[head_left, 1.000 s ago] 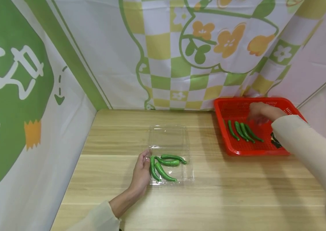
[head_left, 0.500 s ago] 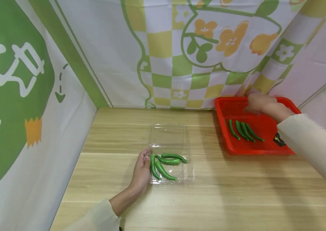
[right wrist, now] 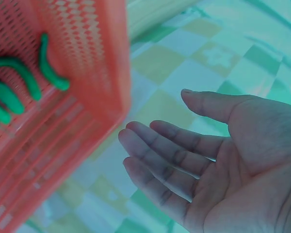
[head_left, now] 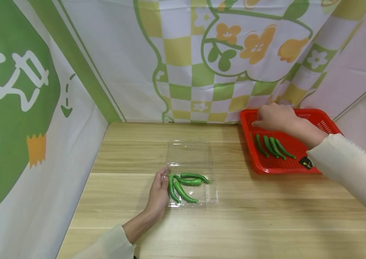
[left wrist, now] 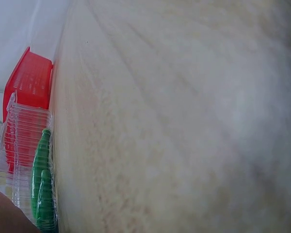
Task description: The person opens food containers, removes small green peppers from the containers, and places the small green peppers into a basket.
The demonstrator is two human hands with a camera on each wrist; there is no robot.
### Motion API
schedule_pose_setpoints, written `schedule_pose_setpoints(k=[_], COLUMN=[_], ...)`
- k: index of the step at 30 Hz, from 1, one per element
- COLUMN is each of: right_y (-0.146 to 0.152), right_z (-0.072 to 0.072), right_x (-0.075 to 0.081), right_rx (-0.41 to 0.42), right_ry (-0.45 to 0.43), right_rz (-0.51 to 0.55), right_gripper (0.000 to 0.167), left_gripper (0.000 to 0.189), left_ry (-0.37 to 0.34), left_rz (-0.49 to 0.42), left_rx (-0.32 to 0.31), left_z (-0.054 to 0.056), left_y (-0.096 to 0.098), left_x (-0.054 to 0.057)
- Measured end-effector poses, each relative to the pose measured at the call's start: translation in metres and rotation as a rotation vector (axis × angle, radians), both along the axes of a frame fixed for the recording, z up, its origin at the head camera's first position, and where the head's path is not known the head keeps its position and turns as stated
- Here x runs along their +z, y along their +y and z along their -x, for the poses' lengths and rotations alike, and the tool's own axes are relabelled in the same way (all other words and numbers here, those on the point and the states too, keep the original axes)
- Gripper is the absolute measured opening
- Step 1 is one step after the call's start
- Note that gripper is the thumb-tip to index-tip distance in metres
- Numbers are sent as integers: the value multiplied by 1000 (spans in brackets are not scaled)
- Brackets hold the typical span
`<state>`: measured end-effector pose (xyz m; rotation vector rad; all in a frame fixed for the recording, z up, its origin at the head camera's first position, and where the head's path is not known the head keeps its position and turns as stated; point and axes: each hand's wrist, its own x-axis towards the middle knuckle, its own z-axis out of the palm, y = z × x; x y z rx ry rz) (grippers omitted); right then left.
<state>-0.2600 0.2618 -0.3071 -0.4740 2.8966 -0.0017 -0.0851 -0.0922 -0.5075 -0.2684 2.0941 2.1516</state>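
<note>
Wooden table (head_left: 121,201). The left hand (head_left: 159,192) grips a clear container (head_left: 207,194) of green peppers (head_left: 190,182). The right hand (head_left: 276,117), empty and relaxed, hovers over a red basket (head_left: 276,171).

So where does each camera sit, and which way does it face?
On head: looks forward, down at table, clear container, red basket; left grip, right grip, sleeves show.
On left wrist: looks low across table and container; some skin shows.
On right wrist: looks at right grip's palm, beside basket.
Wrist views share the basket.
</note>
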Motion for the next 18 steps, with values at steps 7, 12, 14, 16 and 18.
schedule_pose_setpoints(k=[7,12,14,16,18], right_y=[-30,-49,-56,-61,-67], right_z=[-18,-31,-36,-40,-44], right_x=[-2,-3,-4,-5,-6], right_rx=[41,66,84,103,121], right_ry=[62,73,85,87,85], right_rz=[-8,-7,-1,5,12], right_gripper=[38,27,30,36,40], left_gripper=[47,47,47,47,47], left_ry=[5,5,7,12,14], left_rz=[-2,-2,-3,0,2], left_rx=[-5,-8,-8,-9,-8], left_z=[0,-1,-1,-1,-1], left_y=[0,-1,-1,-1,-1], left_x=[0,-1,-1,-1,-1])
